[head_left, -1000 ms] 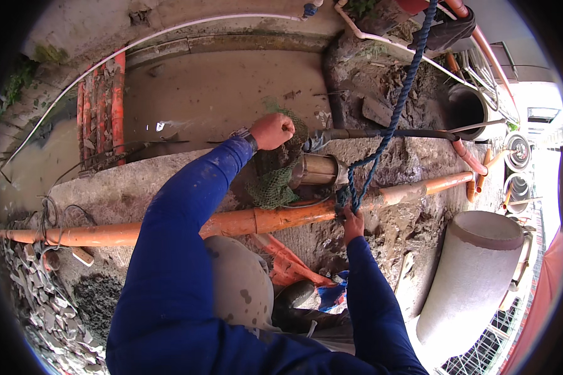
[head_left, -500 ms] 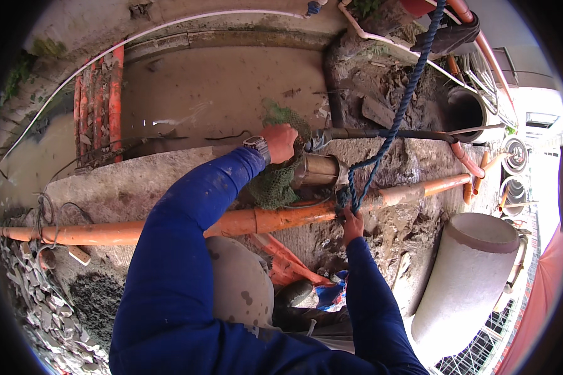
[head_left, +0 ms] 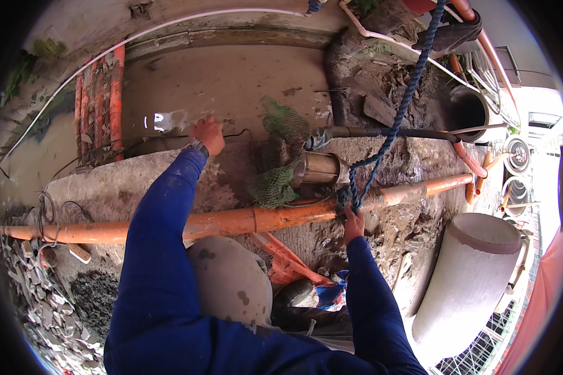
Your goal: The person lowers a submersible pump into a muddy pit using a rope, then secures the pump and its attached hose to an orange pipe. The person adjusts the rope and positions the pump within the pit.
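My left hand [head_left: 207, 134] is over the edge of the muddy water, holding nothing, its fingers loosely apart. To its right lies a muddy metal cylinder [head_left: 319, 169] resembling a submersible pump. Torn green netting [head_left: 276, 187] hangs around its left end. A thick blue rope [head_left: 399, 115] runs down from the top and is looped at the cylinder's right end. Closed around the rope's lower end is my right hand [head_left: 354, 224], just above the orange pipe; part of its grip is hidden. A dark hose [head_left: 381, 133] extends right from beside the cylinder.
A long orange pipe [head_left: 225, 224] crosses in front of me along the concrete ledge [head_left: 131, 181]. Muddy water [head_left: 231, 81] fills the pit beyond, with several orange pipes [head_left: 116, 103] at left. A large concrete pipe [head_left: 466, 281] stands at right; broken rubble [head_left: 50, 306] lies at lower left.
My left hand has let go of the green netting and moved left over the water's edge. My right hand stays on the rope beside the cylinder.
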The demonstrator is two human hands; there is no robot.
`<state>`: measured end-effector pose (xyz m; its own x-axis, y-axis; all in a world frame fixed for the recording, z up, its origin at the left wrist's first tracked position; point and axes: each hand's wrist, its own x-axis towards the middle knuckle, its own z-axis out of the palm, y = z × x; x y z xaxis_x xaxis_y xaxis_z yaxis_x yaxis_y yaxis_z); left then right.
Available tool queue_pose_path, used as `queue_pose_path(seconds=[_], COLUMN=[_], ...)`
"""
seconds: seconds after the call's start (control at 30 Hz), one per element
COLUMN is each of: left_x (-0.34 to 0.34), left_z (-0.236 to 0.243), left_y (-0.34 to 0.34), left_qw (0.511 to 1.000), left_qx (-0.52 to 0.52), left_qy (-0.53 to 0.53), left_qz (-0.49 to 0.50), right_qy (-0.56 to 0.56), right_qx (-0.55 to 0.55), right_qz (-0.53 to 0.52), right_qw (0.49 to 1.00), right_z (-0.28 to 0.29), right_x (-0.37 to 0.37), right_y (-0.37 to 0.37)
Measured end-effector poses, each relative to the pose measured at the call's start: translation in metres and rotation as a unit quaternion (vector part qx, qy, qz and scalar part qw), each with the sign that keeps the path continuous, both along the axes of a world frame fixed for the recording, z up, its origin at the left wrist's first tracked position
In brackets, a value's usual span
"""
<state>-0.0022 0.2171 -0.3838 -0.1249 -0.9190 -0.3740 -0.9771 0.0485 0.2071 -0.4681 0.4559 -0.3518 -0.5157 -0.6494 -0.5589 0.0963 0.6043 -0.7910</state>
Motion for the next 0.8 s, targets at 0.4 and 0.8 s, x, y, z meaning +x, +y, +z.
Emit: queue_pose_path(seconds=[0.4,0.8], left_x=[-0.067,-0.115], left_z=[0.042,0.084], left_y=[0.002,0.002], left_qw=[0.931,0.924], left_qx=[-0.01,-0.015], left_qy=[0.334,0.21], left_qz=[-0.147,-0.321], right_qy=[-0.028,-0.02], right_qx=[0.006,-0.003], right_qz=[0.0,-0.011], right_qw=[1.0,1.0], right_z=[0.012,0.018], right_x=[0.015,0.027], right_y=[-0.01,-0.008])
